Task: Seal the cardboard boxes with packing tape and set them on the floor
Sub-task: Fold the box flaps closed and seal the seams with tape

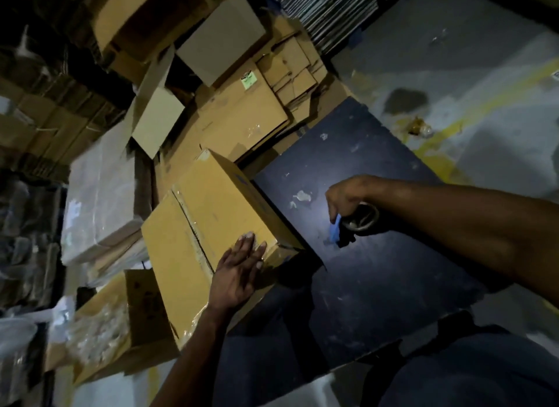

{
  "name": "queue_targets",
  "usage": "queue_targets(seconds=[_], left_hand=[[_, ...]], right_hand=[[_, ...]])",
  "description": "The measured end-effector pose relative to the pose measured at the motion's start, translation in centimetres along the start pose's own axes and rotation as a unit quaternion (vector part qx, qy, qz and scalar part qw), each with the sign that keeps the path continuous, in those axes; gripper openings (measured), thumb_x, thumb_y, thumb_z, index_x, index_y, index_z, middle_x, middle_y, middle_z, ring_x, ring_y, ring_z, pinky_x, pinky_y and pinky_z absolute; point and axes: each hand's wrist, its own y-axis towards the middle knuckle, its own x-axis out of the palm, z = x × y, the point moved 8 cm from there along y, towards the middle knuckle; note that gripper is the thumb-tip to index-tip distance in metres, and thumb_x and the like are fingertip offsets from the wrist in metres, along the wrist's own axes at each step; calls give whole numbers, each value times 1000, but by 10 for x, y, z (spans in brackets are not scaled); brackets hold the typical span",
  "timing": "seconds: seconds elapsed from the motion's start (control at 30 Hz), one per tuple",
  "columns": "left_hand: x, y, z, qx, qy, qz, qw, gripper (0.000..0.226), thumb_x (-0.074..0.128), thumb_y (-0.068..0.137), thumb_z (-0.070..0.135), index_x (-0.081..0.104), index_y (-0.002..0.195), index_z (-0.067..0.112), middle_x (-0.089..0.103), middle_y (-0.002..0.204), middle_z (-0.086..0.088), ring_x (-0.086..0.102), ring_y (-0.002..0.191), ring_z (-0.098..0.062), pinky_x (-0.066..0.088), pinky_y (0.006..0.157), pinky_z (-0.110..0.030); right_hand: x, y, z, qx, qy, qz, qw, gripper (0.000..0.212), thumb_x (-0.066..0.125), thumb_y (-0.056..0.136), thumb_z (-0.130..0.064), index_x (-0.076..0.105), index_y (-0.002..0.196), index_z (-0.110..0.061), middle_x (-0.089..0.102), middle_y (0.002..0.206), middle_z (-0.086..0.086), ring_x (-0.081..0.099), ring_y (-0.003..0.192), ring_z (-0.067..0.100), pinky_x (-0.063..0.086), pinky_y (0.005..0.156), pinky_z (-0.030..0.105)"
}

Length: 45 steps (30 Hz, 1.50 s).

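Box (211, 225): taped along centre seam, overhanging desk (378, 285) left edge, likely bound for floor. Left hand (239, 270): flat, fingers straight, pressing near corner to steady. Right hand (348, 200): curled round tape dispenser (360, 222), held above desk, clear of box.

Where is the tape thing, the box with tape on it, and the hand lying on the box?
tape dispenser (360, 222), head view, on its tape roll.
taped box (211, 200), head view, on its top flap.
left hand (239, 264), head view, on its back.
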Motion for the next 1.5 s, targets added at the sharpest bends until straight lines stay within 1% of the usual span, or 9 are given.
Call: queue_targets(seconds=[0.2,0.4,0.53,0.7,0.83,0.97,1.1,1.4,1.5], left_hand=[[7,44,-7,-11,-59,30,998,46,42,109,36,47,155,32,32,167,5,25,157,-19,42,109,-56],[-4,91,-10,0,-95,79,992,45,47,108,32,52,152,25,40,164,1,32,154,-20,39,114,-51],[3,115,-14,-20,-103,64,992,49,41,108,32,43,156,26,31,168,3,21,158,-17,27,121,-49],[8,133,-20,-58,-134,50,988,50,39,109,32,39,158,28,25,170,8,15,159,-13,19,126,-56],[6,141,-19,-63,-128,56,988,51,34,109,38,37,159,28,25,170,7,15,159,-12,19,126,-56],[2,168,-19,-100,-136,86,982,50,33,108,44,37,156,33,29,168,9,16,158,-7,19,127,-49],[0,212,-26,-133,-161,115,971,48,36,107,48,41,154,40,32,165,11,19,156,-6,25,124,-53],[-6,278,-44,-89,-159,149,972,50,36,105,52,49,152,40,35,163,14,22,155,-5,31,121,-58],[-5,277,-40,-90,-150,164,971,53,32,104,54,50,151,39,39,162,12,25,155,-7,32,121,-57]], right_hand=[[2,7,58,34,96,20,995,31,66,67,-20,77,94,-32,74,85,-5,69,79,15,60,75,32],[-9,27,57,52,158,140,976,65,66,85,-18,51,147,-34,50,148,3,47,136,29,45,107,41],[-24,35,16,-86,423,265,862,84,54,80,-1,40,154,-37,39,161,5,60,126,30,55,98,46],[-13,63,-7,-123,554,329,755,85,55,75,-1,45,152,-35,51,152,6,62,123,28,56,96,55],[-14,68,12,-86,553,348,752,77,53,77,3,52,149,-24,57,147,6,59,127,20,52,104,37],[-26,67,50,-50,589,352,726,77,53,82,9,46,153,-20,57,131,-3,60,78,-18,41,69,1],[-46,92,72,-56,644,380,662,76,55,83,13,47,152,-17,50,152,2,49,140,14,47,109,30],[-124,108,131,-9,632,504,589,82,50,81,18,48,140,-39,41,158,-4,31,150,16,36,119,38],[-132,120,137,-14,626,490,607,85,55,78,18,51,142,-39,45,155,-7,35,148,15,40,117,44]])
